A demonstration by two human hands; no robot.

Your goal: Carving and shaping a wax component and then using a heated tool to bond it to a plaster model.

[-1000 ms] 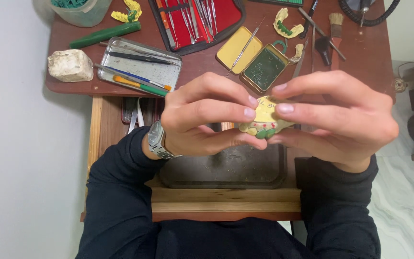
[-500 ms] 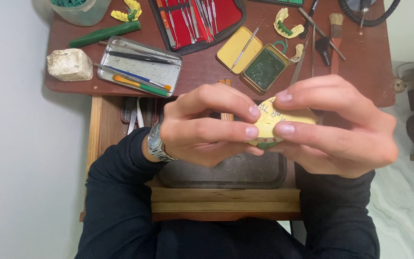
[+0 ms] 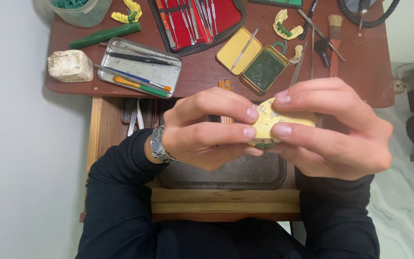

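Yellow dental cast [image 3: 278, 125] clenched in left grip [image 3: 204, 128] and right grip [image 3: 334, 132], above counter's [image 3: 202, 76] near edge; metal tray [image 3: 139, 68] far-left, unobstructed.

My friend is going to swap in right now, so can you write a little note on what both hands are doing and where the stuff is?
Left hand: fingertips grip the yellow dental cast from its left side.
Right hand: grips the same cast from the right.
The cast is held in the air above the dark tray.
On the table: open tin with green wax, metal tray with tools, red tool case, white stone block.
Done or left: cannot tell.
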